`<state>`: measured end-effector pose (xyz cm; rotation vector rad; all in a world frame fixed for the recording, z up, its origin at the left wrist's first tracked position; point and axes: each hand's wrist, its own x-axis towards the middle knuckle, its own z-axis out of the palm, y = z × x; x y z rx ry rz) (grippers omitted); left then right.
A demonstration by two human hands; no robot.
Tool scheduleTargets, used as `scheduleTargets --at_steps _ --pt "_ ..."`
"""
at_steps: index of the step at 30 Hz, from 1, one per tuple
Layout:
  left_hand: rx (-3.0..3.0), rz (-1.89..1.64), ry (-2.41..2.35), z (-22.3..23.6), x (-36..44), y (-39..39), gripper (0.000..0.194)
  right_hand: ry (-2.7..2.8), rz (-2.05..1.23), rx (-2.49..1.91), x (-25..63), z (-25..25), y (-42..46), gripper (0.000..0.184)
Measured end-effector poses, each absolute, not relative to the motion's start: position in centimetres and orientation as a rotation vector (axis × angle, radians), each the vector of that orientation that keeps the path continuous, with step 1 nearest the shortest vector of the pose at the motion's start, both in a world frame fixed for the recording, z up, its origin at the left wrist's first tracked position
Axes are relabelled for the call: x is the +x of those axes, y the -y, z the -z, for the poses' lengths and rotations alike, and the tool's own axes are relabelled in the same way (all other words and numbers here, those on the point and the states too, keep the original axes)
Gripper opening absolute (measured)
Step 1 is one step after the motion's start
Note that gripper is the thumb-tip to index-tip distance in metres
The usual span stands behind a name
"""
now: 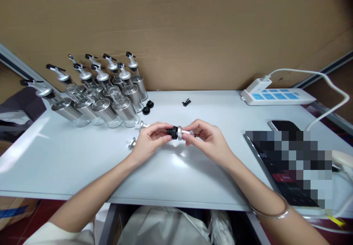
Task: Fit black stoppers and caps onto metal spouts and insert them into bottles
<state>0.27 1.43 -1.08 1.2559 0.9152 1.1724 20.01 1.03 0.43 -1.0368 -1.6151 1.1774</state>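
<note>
Over the middle of the white table, both my hands pinch one small pourer spout between them. My left hand grips its black stopper end. My right hand holds its silver metal end. Two more silver spout pieces lie on the table just left of my left hand. Several glass bottles with steel sleeves and pourer tops stand in rows at the back left.
Two black stoppers lie beside the bottles, and a small black clip sits at the back centre. A white power strip with its cable lies at the back right. A phone and a dark tablet lie at the right.
</note>
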Motion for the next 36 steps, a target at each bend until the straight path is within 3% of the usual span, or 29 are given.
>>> scheduleTargets --at_steps 36 --pt "1.708 -1.270 -0.981 0.7 0.1 -0.4 0.010 1.571 -1.540 -0.930 20.0 -0.5 -1.0 0.031"
